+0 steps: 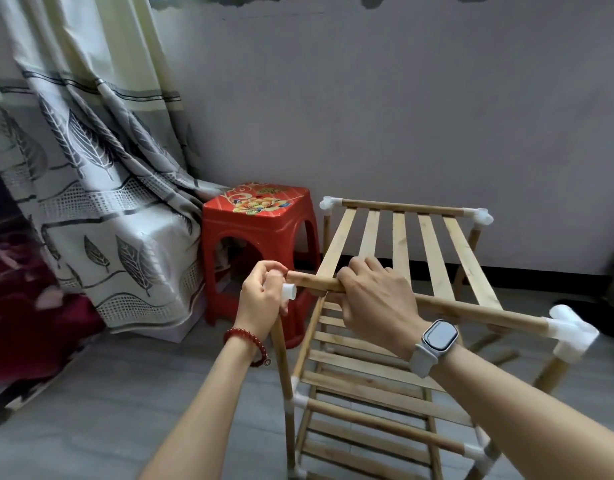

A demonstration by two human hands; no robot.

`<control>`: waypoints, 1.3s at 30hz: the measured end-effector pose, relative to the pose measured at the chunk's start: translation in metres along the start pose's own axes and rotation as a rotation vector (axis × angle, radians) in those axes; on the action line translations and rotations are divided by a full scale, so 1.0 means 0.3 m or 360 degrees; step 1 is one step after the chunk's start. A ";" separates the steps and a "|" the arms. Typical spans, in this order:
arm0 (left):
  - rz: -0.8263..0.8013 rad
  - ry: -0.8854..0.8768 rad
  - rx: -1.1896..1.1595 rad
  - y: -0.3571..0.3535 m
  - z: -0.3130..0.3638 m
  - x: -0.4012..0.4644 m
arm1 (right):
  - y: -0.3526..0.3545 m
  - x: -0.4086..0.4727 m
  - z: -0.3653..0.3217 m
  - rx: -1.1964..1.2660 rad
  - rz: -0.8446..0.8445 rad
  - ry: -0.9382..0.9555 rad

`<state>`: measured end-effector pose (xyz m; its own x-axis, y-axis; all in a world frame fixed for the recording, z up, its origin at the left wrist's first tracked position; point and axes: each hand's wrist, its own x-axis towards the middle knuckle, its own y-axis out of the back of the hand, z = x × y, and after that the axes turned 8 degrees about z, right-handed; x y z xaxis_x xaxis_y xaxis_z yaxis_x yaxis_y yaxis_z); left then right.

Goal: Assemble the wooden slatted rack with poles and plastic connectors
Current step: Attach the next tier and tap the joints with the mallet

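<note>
The rack stands on the floor in front of the wall, right of a red stool and a curtain. Its top shelf of five slats is tilted, the far end seated in white connectors at both back corners. The right hand, a watch on its wrist, is curled over the near pole of that shelf, gripping it close to its bare left end. The pole's right end sits in a white corner connector. The left hand, a red bead bracelet on its wrist, pinches a small white connector just below and touching close to the pole's bare left tip, above the near-left upright. Lower shelves of slats show beneath both hands.
</note>
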<state>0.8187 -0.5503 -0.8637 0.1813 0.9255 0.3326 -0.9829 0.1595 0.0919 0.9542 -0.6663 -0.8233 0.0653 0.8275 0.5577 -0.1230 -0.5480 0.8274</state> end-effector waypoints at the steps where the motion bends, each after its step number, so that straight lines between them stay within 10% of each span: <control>1: 0.0007 0.0009 -0.0024 -0.001 -0.001 0.002 | 0.005 -0.001 0.000 0.0003 0.0004 -0.0006; 17: 0.0045 0.0123 -0.0280 0.002 -0.022 0.009 | 0.020 -0.052 -0.001 0.0008 -0.0008 0.0035; 39: -0.0415 0.0039 0.0359 -0.010 0.043 0.045 | 0.028 -0.039 -0.011 0.0041 -0.0085 0.0185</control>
<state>0.8244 -0.5427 -0.8475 0.4218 0.8720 0.2485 -0.8714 0.3140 0.3770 0.9490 -0.6802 -0.8231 -0.0444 0.8632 0.5029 -0.0970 -0.5047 0.8578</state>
